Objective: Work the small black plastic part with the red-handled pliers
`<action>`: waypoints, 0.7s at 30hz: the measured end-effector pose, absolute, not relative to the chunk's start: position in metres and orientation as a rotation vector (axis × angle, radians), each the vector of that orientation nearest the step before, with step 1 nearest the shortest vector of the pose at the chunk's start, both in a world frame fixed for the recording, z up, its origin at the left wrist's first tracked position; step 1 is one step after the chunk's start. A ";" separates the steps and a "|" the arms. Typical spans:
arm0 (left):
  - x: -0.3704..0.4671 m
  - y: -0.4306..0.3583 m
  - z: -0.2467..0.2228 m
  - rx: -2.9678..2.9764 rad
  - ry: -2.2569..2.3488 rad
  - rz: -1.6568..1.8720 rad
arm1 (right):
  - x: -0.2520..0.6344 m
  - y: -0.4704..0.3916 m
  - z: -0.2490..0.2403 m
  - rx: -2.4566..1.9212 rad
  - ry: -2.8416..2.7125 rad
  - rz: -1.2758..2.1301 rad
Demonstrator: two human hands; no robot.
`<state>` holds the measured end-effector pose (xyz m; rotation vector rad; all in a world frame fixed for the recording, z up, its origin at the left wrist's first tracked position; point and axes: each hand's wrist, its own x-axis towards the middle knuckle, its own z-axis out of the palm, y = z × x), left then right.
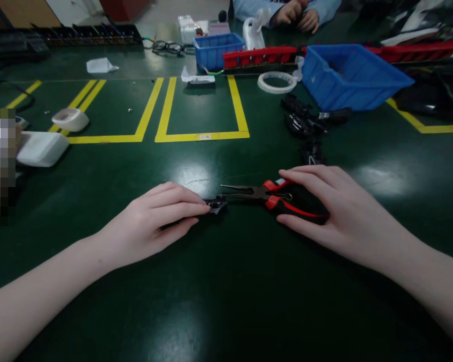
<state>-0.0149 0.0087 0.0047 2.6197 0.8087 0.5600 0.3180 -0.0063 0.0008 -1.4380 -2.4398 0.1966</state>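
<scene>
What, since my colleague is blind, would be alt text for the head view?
The right hand holds open red-handled pliers, tips near a small black part in the left hand, over a dark green table. Beyond stand two blue bins.

At the near side of the workbench, long-nose pliers sit between the two hands: handles within the right hand, tips pointing left toward a part at the fingertips of the left hand. Past the right hand, bagged parts lie just in front of a storage bin. Left of that bin is a tape ring; farther left and back stands a second bin. A rail runs between both bins, with a co-worker's hands behind it. Over on the left, a tape roll rests across marking tape.
</scene>
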 end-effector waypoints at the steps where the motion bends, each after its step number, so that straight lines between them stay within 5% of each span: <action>1: -0.015 0.009 0.004 2.624 0.812 0.570 | 0.319 -0.006 0.001 -1.435 -2.446 0.202; 21: -0.017 0.005 0.008 2.588 0.854 0.598 | 0.327 -0.003 -0.003 -1.470 -2.486 0.241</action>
